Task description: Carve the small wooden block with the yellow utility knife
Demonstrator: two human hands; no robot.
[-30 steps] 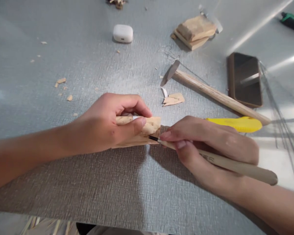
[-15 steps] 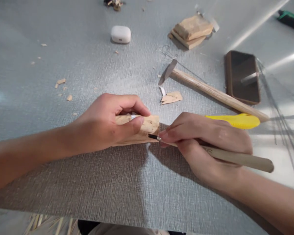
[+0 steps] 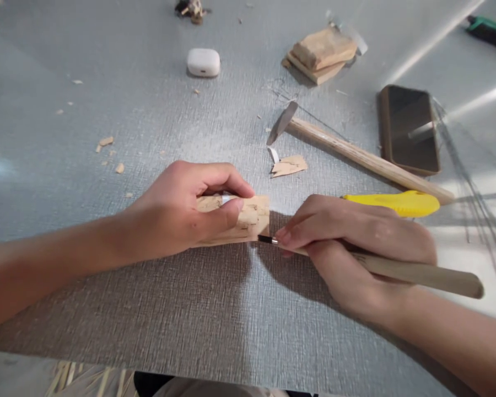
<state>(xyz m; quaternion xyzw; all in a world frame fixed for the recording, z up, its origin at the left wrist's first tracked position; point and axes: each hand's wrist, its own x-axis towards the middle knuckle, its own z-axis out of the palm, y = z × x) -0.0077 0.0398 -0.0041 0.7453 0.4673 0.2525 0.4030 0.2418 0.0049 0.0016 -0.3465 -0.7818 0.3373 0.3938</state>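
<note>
Found wood piece (image 3: 254,218) on table (image 3: 149,309), pinched in the grip of left hand (image 3: 190,209), with right end exposed. Noted right hand (image 3: 367,231) with grip pressed together on slim pale-handled tool (image 3: 430,275), holding dark tip at wood piece's lower right edge; could not confirm contact. Recorded yellow object (image 3: 397,204) just beyond right hand, hammer (image 3: 355,150) farther out, wood chip (image 3: 290,165) near hammer, and white case (image 3: 204,62) well apart.

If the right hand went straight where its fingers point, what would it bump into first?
The right hand would probably bump into the right end of the wooden piece in the left hand, though depth is hard to judge.
</note>
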